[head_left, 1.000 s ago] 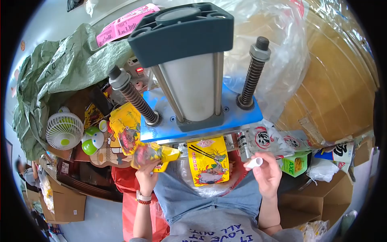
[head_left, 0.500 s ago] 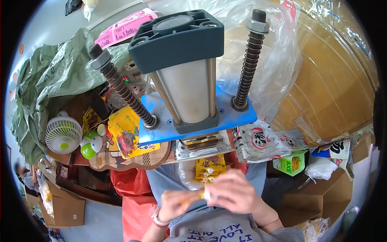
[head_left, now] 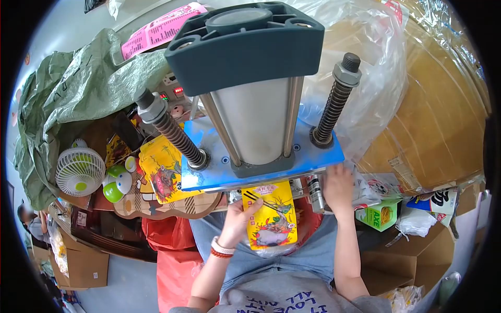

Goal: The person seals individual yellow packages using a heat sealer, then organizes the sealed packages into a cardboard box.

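Note:
My left hand (head_left: 241, 218) pinches the left edge of a yellow printed pouch (head_left: 271, 224), whose top edge meets the front of the press below its blue plate (head_left: 209, 180). My right hand (head_left: 338, 187) reaches to the right front of the press, beside a small metal cylinder (head_left: 315, 194); its fingertips are partly hidden near the plate's edge, and I cannot make out what they hold. A grey cylinder body (head_left: 253, 120) rises from the plate between two spring rods.
Yellow pouches (head_left: 164, 175) lie on a wooden board (head_left: 195, 207) at the left, near a white fan (head_left: 80, 172) and a green-and-white toy (head_left: 116, 185). A green box (head_left: 378, 215) and cardboard (head_left: 428, 130) are at the right. Another person (head_left: 36, 227) is at the far left.
My hands have parted and moved up to the press. The yellow pouch now shows flat in front of it, in my left hand. The view of the press has shifted slightly.

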Available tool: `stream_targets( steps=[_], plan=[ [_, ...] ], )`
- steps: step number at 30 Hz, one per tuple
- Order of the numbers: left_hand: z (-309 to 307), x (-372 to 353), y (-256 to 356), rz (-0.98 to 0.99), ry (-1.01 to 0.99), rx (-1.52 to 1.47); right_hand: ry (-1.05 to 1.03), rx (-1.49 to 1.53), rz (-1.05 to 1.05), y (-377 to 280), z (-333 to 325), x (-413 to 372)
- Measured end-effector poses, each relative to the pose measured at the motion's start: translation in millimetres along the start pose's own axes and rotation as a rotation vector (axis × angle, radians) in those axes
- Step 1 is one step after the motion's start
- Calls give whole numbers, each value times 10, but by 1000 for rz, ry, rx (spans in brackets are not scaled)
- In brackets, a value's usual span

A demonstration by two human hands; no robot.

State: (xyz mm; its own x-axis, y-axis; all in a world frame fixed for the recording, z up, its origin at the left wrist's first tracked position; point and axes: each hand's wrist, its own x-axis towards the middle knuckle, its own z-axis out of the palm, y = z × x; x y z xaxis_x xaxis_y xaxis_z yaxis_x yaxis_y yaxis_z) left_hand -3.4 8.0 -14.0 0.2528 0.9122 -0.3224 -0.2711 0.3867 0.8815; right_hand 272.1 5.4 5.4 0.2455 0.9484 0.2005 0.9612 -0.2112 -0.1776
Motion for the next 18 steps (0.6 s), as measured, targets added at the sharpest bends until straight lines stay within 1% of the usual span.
stream_targets(
  steps=[1,3,4,5,6,7,8,9,11,12,13,14,15,16,17,18],
  plan=[
    [-137,4,61,92,35,291,4,1,0,10,28,-18],
    [-375,-48,284,344,367,487,14,75,-109,53,106,-79],
    [-582,-44,394,554,557,1069,30,254,-143,46,0,-146],
    [-827,-37,488,746,738,1662,27,257,-151,14,-128,-218],
    [-1136,-36,379,537,601,1668,11,451,-149,-20,-267,-297],
    [-1305,-109,268,499,509,1686,-7,646,-144,-48,-397,-380],
    [-1390,-167,196,471,415,1701,-5,649,-150,-64,-510,-451],
    [-1299,-293,248,633,337,1668,69,722,-127,-77,-610,-528],
    [-1485,-401,79,728,325,1537,228,856,-69,-134,-819,-717],
    [-1377,-471,135,790,385,1378,223,854,-61,-200,-885,-817],
    [-1289,-556,152,790,382,1376,246,937,-67,-281,-939,-916],
    [-1198,-630,172,722,404,1224,275,1018,-77,-371,-1012,-976],
    [-1072,-703,211,655,423,1071,283,971,-211,-474,-1108,-1002],
    [-836,-802,272,731,421,1051,314,898,-332,-601,-1149,-1004],
    [-684,-877,304,813,403,1128,343,821,-449,-726,-1165,-1008],
    [-552,-950,320,893,382,1204,260,782,-508,-806,-1058,-1013]
  ],
)
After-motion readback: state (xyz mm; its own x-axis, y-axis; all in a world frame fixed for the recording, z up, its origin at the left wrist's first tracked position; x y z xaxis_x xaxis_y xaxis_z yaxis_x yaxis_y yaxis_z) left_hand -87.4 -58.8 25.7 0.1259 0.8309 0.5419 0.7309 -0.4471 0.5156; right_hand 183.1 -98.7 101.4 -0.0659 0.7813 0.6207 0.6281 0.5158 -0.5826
